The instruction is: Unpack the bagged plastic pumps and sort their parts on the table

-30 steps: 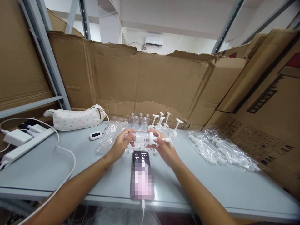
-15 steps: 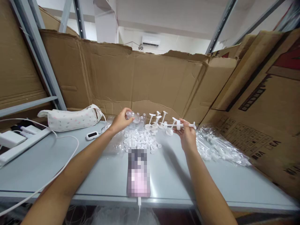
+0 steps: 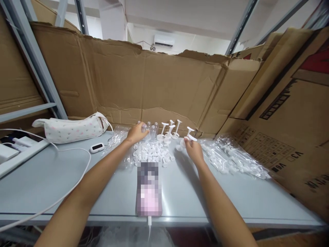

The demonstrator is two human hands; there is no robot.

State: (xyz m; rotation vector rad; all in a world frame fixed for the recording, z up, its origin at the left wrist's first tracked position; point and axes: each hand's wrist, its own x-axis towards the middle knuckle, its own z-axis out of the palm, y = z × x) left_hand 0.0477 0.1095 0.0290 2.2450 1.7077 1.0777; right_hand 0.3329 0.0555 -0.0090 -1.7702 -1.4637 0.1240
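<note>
Since half a second ago the right grip point(image 3: 194, 151) has come leftward with one white plunger point(image 3: 192, 138), and the left grip point(image 3: 136, 133) has lowered one clear bottle point(image 3: 144, 129) to the cluster.

Fingers of the right grip are clamped on the plunger, its handle just above the fingertips. Fingers of the left grip curl at the top of the bottle; whether they are clamped on it or merely touching, I cannot tell.

Just right of the left grip stand at least three more clear bottles point(image 3: 153, 132), partly hidden. Between the two grips are four upright white plungers point(image 3: 171, 127); a fifth stands just behind the right grip. Nearer lies one pile of small white caps point(image 3: 151, 151), too many to count.

Farther out on the table point(image 3: 115, 195) are one phone point(image 3: 149, 192), one white pouch point(image 3: 74, 129), one small white device point(image 3: 97, 148) and, rightward, bagged white parts point(image 3: 231, 156).
</note>
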